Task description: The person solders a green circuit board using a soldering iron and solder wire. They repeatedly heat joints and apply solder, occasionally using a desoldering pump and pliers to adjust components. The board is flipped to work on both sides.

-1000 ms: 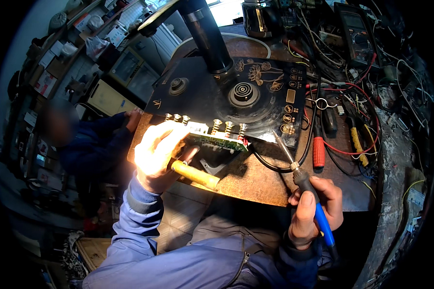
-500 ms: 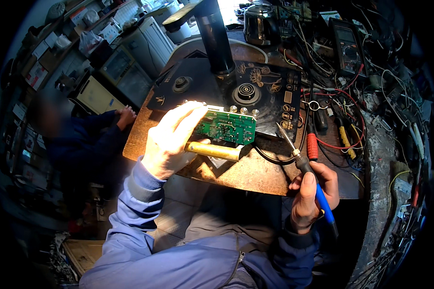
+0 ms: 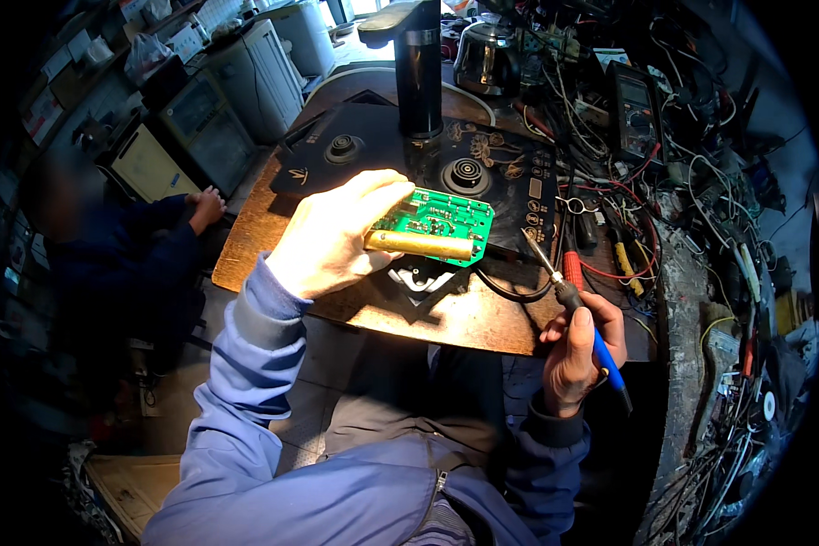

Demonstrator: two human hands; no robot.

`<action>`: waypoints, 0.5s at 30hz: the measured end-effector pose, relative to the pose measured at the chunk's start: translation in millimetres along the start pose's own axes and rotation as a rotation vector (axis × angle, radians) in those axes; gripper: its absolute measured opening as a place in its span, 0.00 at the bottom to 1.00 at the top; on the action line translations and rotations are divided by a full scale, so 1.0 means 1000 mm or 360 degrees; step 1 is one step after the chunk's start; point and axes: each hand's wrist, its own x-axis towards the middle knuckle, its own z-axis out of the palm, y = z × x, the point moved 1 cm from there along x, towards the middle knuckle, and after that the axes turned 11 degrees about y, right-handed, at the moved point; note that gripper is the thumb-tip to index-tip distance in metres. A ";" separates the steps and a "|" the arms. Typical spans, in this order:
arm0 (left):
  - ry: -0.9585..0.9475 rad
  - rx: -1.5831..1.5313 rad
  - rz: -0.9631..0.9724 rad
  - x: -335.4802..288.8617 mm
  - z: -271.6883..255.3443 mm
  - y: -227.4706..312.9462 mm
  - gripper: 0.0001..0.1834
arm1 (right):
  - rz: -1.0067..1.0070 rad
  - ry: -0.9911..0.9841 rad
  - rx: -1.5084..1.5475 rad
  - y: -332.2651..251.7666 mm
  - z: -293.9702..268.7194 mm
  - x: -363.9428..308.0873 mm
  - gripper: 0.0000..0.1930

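Observation:
My left hand (image 3: pixel 323 237) is closed around a green circuit board (image 3: pixel 464 214) and a brass-coloured tube (image 3: pixel 423 244) that lies across the board's lower part. Both are held above the near edge of a black cooktop; the board's soldered face is turned toward me. My right hand (image 3: pixel 584 350) grips a soldering iron (image 3: pixel 608 366) by its blue and dark handle. The iron's metal tip points up and to the left, apart from the board. Beneath the board, a white and dark part (image 3: pixel 419 280) sits at the table edge, partly in shadow.
The black cooktop (image 3: pixel 519 150) with two round coil centres lies on the wooden table (image 3: pixel 264 264). A dark cylinder (image 3: pixel 419 86) stands on it. Behind are a kettle (image 3: pixel 488 59) and a multimeter (image 3: pixel 637 114). Tangled wires and pliers (image 3: pixel 628 264) crowd the right. A person (image 3: pixel 118 237) sits at left.
The board has tilted so its green face catches more light, and the silver parts along its top edge no longer show. The whole view has shifted slightly; the soldering iron keeps its slant.

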 end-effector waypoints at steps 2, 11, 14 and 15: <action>-0.0013 -0.0135 0.0028 0.003 0.000 -0.009 0.38 | 0.0031 0.0001 0.0052 0.000 0.000 0.000 0.14; -0.0077 -0.0560 -0.0143 0.011 0.001 -0.034 0.41 | 0.0086 -0.0015 0.0116 0.000 0.001 0.002 0.14; -0.0037 -0.0596 -0.0150 0.008 0.003 -0.035 0.42 | 0.0084 0.0003 0.0094 0.000 0.001 0.002 0.14; -0.0028 -0.0591 -0.0149 0.007 0.003 -0.035 0.42 | 0.0081 0.0007 0.0086 0.000 0.001 0.002 0.14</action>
